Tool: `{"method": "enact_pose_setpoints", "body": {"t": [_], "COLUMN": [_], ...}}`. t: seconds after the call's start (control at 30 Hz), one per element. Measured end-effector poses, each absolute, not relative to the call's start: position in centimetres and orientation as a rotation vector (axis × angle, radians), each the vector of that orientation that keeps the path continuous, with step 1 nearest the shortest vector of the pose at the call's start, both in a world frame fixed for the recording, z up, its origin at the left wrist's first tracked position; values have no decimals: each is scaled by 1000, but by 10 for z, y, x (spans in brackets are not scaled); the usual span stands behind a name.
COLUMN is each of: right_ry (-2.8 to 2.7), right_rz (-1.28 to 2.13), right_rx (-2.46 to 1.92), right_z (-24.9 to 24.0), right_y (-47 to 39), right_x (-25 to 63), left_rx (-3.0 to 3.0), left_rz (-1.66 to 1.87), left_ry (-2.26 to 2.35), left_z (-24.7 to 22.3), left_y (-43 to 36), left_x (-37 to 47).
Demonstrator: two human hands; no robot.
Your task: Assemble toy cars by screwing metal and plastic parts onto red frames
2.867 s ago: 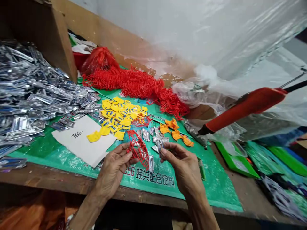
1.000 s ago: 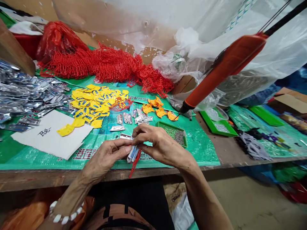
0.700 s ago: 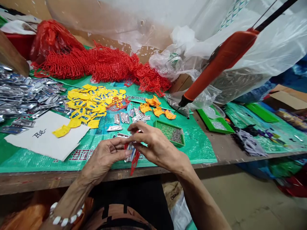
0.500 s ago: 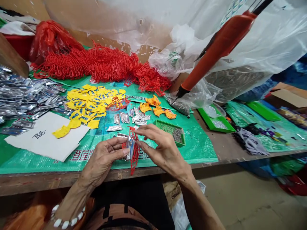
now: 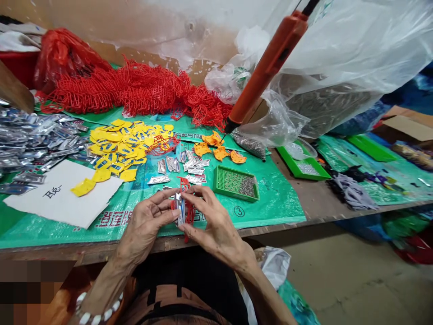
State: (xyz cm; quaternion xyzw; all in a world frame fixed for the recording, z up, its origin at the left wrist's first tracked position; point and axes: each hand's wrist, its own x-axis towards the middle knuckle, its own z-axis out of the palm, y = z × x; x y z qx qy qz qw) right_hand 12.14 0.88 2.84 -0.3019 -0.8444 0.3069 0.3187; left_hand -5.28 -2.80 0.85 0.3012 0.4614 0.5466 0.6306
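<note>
Near the table's front edge, my left hand (image 5: 149,221) pinches a silver part (image 5: 181,210) between thumb and fingers. My right hand (image 5: 211,219) has its thumb at the lower end of that silver part and its fingertips at the top. A red lattice piece (image 5: 189,214) stands behind and beside the silver part, partly hidden by my fingers. Several small silver parts (image 5: 194,162) lie just beyond my hands. To the right of them is a green tray (image 5: 221,186) with tiny metal pieces. An orange electric screwdriver (image 5: 267,67) hangs above, its tip over orange pieces (image 5: 220,153).
Yellow parts (image 5: 118,144) form a pile left of centre, with silver pieces (image 5: 37,135) further left. A paper sheet (image 5: 67,207) lies at the front left. Red lattice pieces (image 5: 145,88) are heaped at the back. Another green tray (image 5: 291,164) sits to the right.
My right hand has moved in from the side and now touches the silver part at both ends. The screwdriver appears further left, and the view has shifted slightly.
</note>
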Motion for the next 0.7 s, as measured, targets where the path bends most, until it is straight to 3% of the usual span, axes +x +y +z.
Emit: {"method": "enact_pose_setpoints", "body": {"t": [0.37, 0.7], "right_ry": [-1975, -1572], "right_rz": [875, 1173], "right_rx": [-831, -1038], "right_z": [32, 24], "right_y": [12, 14], "right_x": [127, 136], "left_rx": [579, 414], "left_rz": [1333, 1408], "left_ry": [947, 829], "left_z": [16, 13], "left_y": [-28, -24], "left_x": [-59, -63]}}
